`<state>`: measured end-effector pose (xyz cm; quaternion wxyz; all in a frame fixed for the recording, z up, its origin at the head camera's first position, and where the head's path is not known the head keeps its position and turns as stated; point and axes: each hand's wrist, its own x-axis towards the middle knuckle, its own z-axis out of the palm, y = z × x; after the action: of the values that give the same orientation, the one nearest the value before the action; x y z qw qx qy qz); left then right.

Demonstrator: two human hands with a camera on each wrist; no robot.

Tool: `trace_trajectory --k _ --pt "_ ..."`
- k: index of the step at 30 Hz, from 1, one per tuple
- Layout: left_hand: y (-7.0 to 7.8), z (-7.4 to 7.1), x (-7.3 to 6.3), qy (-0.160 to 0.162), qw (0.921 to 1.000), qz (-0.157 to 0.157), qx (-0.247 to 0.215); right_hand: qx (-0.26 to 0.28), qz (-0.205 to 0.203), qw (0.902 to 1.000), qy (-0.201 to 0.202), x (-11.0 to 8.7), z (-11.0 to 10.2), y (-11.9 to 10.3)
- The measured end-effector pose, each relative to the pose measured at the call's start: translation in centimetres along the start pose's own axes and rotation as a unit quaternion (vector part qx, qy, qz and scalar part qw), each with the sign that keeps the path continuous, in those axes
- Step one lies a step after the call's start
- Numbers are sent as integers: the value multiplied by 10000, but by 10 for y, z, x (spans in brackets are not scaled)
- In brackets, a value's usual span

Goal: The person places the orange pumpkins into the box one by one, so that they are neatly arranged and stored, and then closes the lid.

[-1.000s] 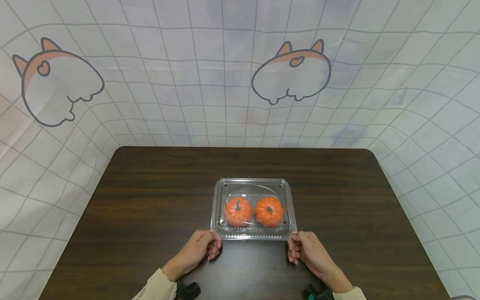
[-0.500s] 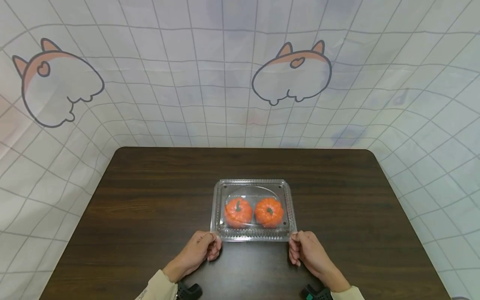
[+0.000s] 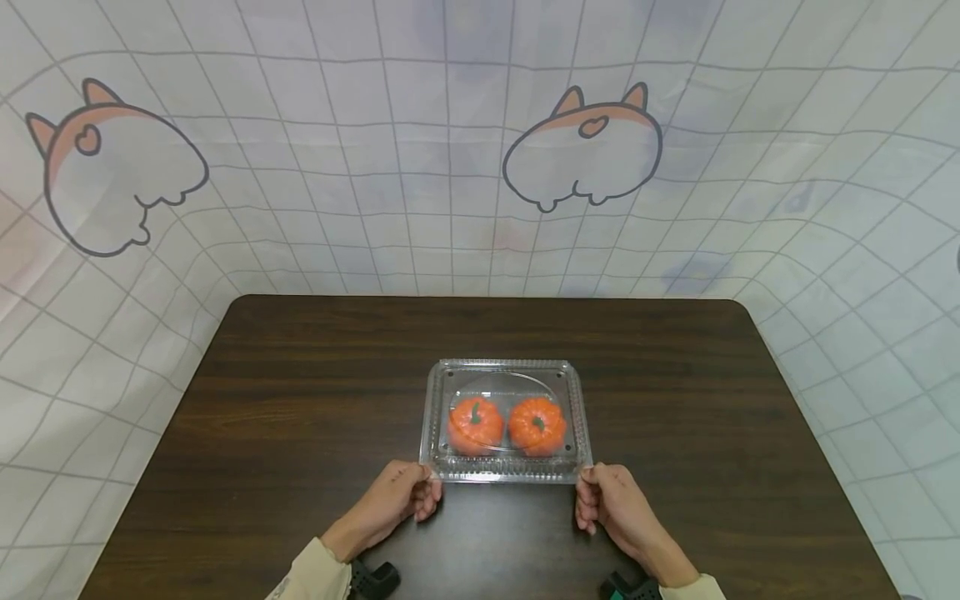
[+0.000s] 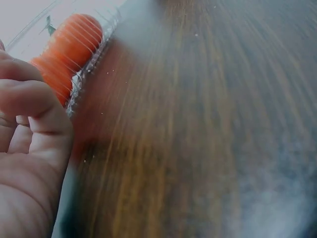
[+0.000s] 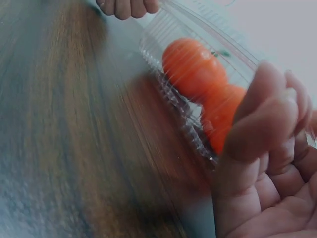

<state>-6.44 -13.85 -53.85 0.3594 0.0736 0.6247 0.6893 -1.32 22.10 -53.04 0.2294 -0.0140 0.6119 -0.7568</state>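
Observation:
A clear plastic clamshell container stands at the middle of the table with its lid down. Two small orange pumpkins with green stems sit side by side inside it, seen through the plastic. At the near left corner, my left hand pinches the rim between thumb and curled fingers. My right hand pinches the near right corner in the same way. In the right wrist view, the ribbed container wall and both pumpkins show behind my fingers. The left wrist view has the pumpkins just beyond my left hand.
The dark wood table spreads out around the container, with rounded far corners. A white grid-patterned curtain with cartoon corgi drawings hangs behind and at both sides. Black straps with small devices are on both wrists.

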Motion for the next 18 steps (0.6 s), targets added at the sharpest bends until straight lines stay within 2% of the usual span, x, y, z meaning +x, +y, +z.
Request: trace_trajectory --k 5,18 --pt "1 -1 -1 -31 10000 -26 -52 109 199 9997 -77 -1 0 -4" --pt "3 -2 -1 -100 9999 -54 -19 419 88 9988 -218 -1 -2 -6"
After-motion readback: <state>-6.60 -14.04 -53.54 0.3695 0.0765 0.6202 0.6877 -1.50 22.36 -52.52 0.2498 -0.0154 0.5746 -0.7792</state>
